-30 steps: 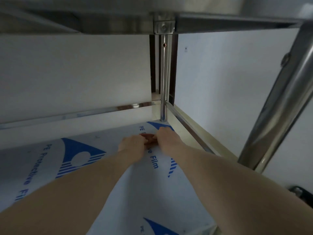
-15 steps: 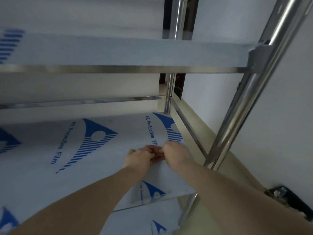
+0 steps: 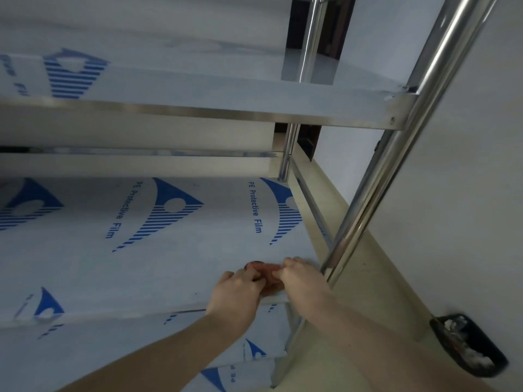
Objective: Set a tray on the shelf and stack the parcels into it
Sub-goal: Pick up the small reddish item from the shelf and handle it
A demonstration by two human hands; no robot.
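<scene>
Down at the front right corner of the middle steel shelf (image 3: 158, 250), which is covered in pale film printed with blue triangles and the words "PE Protective Film", both bare hands meet over one small thing. The left hand (image 3: 236, 295) lies with its fingers curled on the near left side of a small reddish-brown object (image 3: 261, 271), and the right hand (image 3: 300, 278) has its fingers bent down onto the object's right side. Both hands grip it between them, so most of it is hidden; only a dark rounded edge and a reddish patch show between the fingers, and what the object is cannot be told. It rests on the shelf surface just inside the front edge, near the polished steel front post (image 3: 396, 154) on the right. An upper film-covered shelf (image 3: 198, 91) crosses the view above, and a lower shelf (image 3: 141, 352) with the same film shows beneath the forearms. On the cream floor to the right, beside the white wall, lies a black open-topped container (image 3: 469, 346) with white scraps in it.
</scene>
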